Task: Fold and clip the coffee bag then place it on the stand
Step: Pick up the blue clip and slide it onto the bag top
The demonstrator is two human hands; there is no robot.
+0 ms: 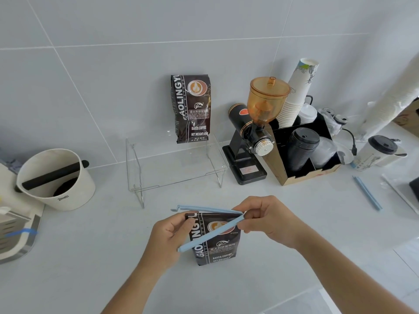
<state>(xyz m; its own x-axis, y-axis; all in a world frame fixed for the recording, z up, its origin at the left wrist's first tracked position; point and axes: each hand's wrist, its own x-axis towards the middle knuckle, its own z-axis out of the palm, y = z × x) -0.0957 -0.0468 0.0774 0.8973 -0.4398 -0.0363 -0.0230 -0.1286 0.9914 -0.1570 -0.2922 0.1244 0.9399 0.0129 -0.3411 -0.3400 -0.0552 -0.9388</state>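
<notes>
Hands grip; my left hand [169, 232] steadies the black foil coffee bag [215, 243] upright on the pale surface [90, 257]; my right hand [265, 219] pinches the open pale-blue plastic sealing clip [209, 232] straddling its top.

**Bare arms, bare hands**

Here's the left hand [169, 232], here's the right hand [265, 219]: no gloves, no rings, no watch. Both forearms come in uncovered (sleeves out of view), nails trimmed short.

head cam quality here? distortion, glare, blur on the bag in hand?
Head view: wide-angle bend, tile lines curve. Light soft and even, faint shadows, no hard glare. Held bag print is readable; hands slightly soft. Clear stand shows mainly by its edges.
</notes>
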